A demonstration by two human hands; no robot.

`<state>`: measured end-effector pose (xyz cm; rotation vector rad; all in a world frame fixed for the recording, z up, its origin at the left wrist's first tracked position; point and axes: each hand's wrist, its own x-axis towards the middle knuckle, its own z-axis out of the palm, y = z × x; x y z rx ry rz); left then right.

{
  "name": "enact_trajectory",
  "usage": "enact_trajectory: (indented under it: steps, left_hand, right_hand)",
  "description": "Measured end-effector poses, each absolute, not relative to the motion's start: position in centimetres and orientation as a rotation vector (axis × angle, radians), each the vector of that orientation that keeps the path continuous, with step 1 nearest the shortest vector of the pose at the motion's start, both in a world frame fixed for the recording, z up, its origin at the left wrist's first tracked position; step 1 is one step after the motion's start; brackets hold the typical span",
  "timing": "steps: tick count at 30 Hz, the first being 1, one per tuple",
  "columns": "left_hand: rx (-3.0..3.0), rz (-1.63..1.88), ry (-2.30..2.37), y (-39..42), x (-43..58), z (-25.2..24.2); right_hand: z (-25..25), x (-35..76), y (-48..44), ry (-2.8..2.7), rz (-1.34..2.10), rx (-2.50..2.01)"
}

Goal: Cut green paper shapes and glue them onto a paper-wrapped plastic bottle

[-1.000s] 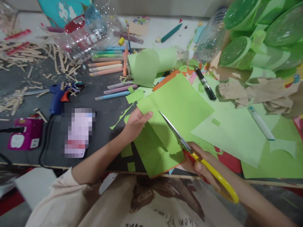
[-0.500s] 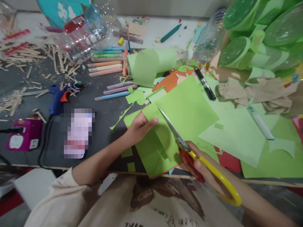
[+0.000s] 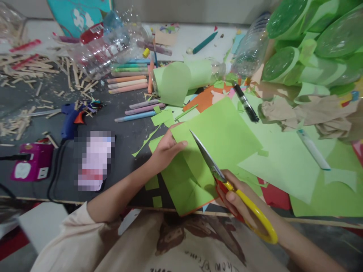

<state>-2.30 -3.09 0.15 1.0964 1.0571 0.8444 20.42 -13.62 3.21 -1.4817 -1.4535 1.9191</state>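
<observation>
My left hand (image 3: 167, 148) pinches the left edge of a green paper sheet (image 3: 224, 136), thumb on top and fingers underneath. My right hand (image 3: 236, 198) grips scissors (image 3: 215, 170) with yellow and red handles. Their metal blades lie across the green sheet, pointing up and left toward my left thumb. Another green sheet (image 3: 184, 187) lies beneath, at the table's front edge.
Chalk sticks (image 3: 127, 83), a blue glue gun (image 3: 69, 119), wooden sticks (image 3: 25, 68), a clear plastic bottle (image 3: 110, 45) and a paper-wrapped bottle (image 3: 184, 75) lie behind. A black marker (image 3: 246, 102), glue stick (image 3: 313, 148), brown paper (image 3: 306, 109) and green-covered bottles (image 3: 309, 41) sit right. A magenta box (image 3: 31, 160) lies left.
My left hand shifted the green sheet slightly right and up. The scissors followed, their blades now further along the sheet. The view drifted a little.
</observation>
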Motion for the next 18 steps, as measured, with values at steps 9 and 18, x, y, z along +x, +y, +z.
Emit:
enact_trajectory:
  steps: [9, 18]
  left_hand:
    - [1.141, 0.625, 1.294, -2.9, -2.5, 0.8]
    - [1.229, 0.642, 1.122, -3.5, -2.1, 0.7]
  right_hand:
    - [3.5, 20.7, -13.8, -1.582, 1.836, -1.397]
    - [4.5, 20.4, -13.4, -1.401, 2.108, -1.350]
